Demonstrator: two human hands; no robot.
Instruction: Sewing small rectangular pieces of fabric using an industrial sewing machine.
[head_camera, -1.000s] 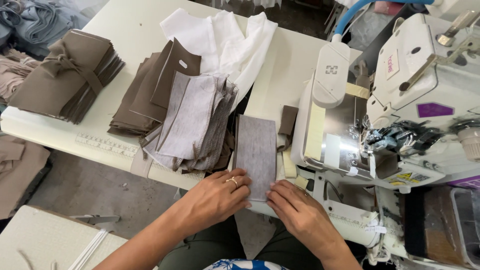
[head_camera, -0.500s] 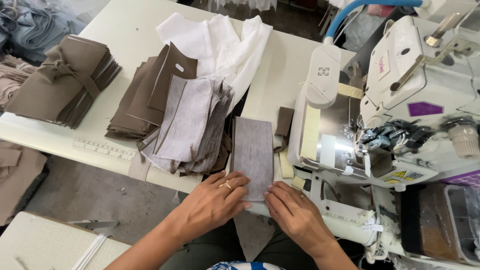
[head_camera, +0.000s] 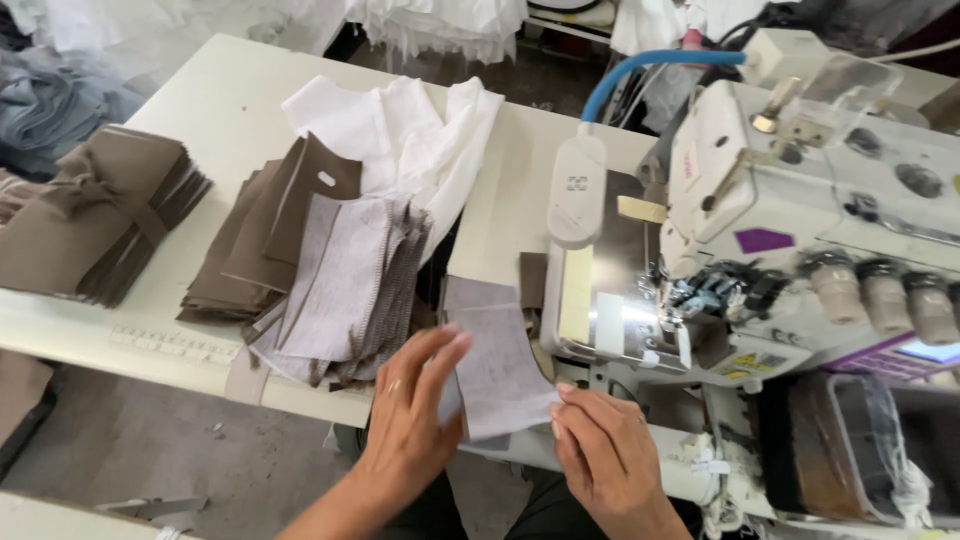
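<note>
Fabric stacks (head_camera: 330, 290) lie left of the sewing machine (head_camera: 800, 230) on the table (head_camera: 500, 220).

A white sewing machine (head_camera: 800, 200) stands at the right of the desk (head_camera: 210, 90). White cloth (head_camera: 410, 140) lies beside 2 brown fabric stacks (head_camera: 110, 215), one tied with a strip.

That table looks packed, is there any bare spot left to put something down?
Yes: the table is bare at its far left, beyond the tied brown bundle and white cloth, and in a strip between that cloth and the sewing machine. The near edge is crowded: grey stack, grey piece, left hand, right hand.
</note>
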